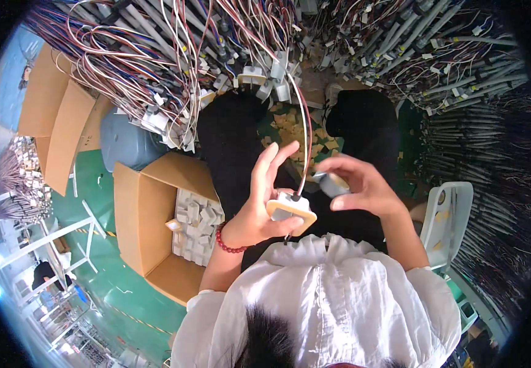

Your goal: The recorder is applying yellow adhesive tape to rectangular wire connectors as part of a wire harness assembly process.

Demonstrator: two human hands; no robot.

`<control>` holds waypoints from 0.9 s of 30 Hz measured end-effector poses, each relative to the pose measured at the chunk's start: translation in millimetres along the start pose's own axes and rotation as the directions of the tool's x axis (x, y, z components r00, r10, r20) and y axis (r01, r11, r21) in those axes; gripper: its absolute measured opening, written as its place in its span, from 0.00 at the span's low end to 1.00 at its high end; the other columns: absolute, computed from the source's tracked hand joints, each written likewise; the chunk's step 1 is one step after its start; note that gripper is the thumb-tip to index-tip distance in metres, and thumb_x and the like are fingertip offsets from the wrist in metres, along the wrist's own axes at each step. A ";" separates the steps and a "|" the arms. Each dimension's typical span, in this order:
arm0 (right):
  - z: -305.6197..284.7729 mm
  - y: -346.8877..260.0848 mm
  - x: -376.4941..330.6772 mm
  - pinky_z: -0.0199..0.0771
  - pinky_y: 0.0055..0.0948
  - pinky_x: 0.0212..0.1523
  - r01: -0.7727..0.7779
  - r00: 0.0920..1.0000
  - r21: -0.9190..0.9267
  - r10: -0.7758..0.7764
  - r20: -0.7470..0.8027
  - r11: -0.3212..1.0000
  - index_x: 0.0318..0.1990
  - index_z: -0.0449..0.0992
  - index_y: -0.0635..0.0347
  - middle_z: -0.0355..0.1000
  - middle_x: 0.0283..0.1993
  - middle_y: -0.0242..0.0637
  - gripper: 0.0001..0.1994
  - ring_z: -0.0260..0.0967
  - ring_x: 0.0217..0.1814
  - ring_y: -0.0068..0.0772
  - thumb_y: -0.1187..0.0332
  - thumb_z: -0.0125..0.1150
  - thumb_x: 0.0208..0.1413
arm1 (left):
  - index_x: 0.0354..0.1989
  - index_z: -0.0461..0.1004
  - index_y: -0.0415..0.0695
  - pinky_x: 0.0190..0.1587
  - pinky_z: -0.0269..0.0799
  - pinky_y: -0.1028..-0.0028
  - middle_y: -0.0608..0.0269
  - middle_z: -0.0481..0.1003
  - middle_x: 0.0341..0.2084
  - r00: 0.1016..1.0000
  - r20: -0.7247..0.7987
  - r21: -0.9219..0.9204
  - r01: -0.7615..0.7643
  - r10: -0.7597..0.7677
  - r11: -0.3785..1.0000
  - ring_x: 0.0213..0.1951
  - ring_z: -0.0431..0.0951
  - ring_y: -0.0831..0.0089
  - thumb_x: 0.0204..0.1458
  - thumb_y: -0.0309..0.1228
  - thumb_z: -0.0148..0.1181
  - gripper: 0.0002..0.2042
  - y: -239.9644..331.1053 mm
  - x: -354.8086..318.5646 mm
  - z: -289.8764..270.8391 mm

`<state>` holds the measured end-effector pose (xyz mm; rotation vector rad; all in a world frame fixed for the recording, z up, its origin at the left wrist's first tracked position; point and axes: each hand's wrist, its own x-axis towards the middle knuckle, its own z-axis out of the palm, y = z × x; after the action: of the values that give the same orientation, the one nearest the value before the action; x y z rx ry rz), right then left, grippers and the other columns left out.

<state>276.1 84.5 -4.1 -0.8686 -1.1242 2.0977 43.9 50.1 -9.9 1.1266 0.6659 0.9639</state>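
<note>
My left hand [258,202] grips a small white plastic housing [291,211] with a square, tan-edged face, the thumb pressed along that edge. A red and white wire pair [307,132] rises from a dark grommet on the housing toward the hanging bundles. Just to the right, my right hand [366,187] is curled with thumb and fingers around a small grey, rounded piece [331,183]; motion blur hides its exact kind. The two hands are apart, above my lap.
An open cardboard box [155,227] at left holds many white housings [201,214]. A blue-grey bin [127,141] stands behind it. Thick wire bundles [149,37] hang across the far side and right. Tan paper scraps [296,129] litter the floor; a white chair-like frame [452,214] stands at right.
</note>
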 end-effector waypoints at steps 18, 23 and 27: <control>8.4 -29.4 27.1 0.60 0.36 0.58 0.304 0.878 -0.411 -0.085 0.470 0.859 0.46 0.75 0.60 0.67 0.51 0.39 0.27 0.62 0.56 0.40 0.65 0.76 0.34 | 0.68 0.18 0.54 0.46 0.66 0.82 0.52 0.41 0.69 0.975 0.157 -0.189 0.185 -0.156 0.964 0.57 0.60 0.75 0.40 0.23 0.58 0.55 16.5 7.8 -6.9; 16.2 -19.3 25.7 0.58 0.34 0.59 0.083 0.847 -0.162 0.016 0.532 0.983 0.49 0.71 0.60 0.64 0.51 0.35 0.24 0.59 0.56 0.35 0.72 0.71 0.42 | 0.69 0.23 0.54 0.31 0.65 0.86 0.48 0.46 0.68 0.975 0.121 -0.168 0.203 -0.184 0.965 0.37 0.69 0.81 0.39 0.33 0.71 0.59 13.1 9.2 -8.3; 12.5 -18.9 23.7 0.55 0.33 0.61 0.168 0.839 -0.209 -0.028 0.544 0.963 0.53 0.67 0.62 0.63 0.52 0.35 0.25 0.58 0.59 0.34 0.75 0.68 0.46 | 0.68 0.34 0.49 0.36 0.67 0.83 0.48 0.46 0.67 0.983 0.135 -0.204 0.154 -0.128 0.967 0.45 0.70 0.76 0.40 0.32 0.70 0.52 5.5 10.9 -10.2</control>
<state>255.8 105.0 11.3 -0.3020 -1.7134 2.2037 38.6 64.9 -7.7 0.9261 0.5232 0.8177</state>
